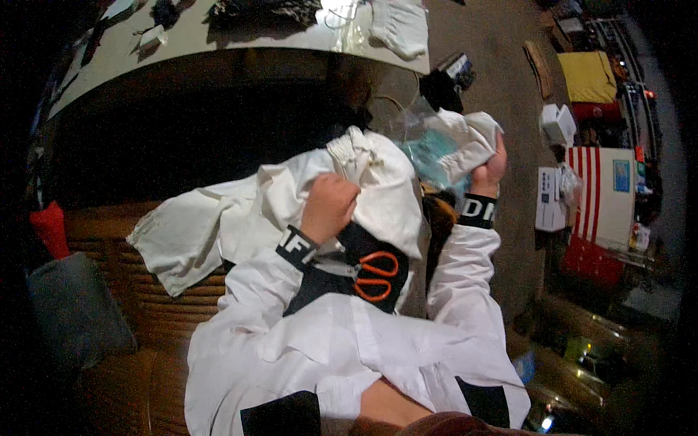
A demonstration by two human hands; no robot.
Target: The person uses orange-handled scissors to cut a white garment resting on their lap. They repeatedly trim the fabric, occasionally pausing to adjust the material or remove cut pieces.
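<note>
Two hands work one white garment at frame centre. Left hand grip is clamped on its bunched fabric; right hand, at two o'clock, grips the other end. Orange-handled scissors lie at six o'clock of the left hand, on the lap.

1. The left hand, near centre, is closed in a fist on a white cloth that spreads toward nine o'clock.
2. The right hand, at two o'clock from it, grips another bunch of white fabric over a clear plastic bag.
3. Orange-handled scissors lie on the lap at six o'clock of the left hand.
4. A pale bench curves across twelve o'clock.
</note>
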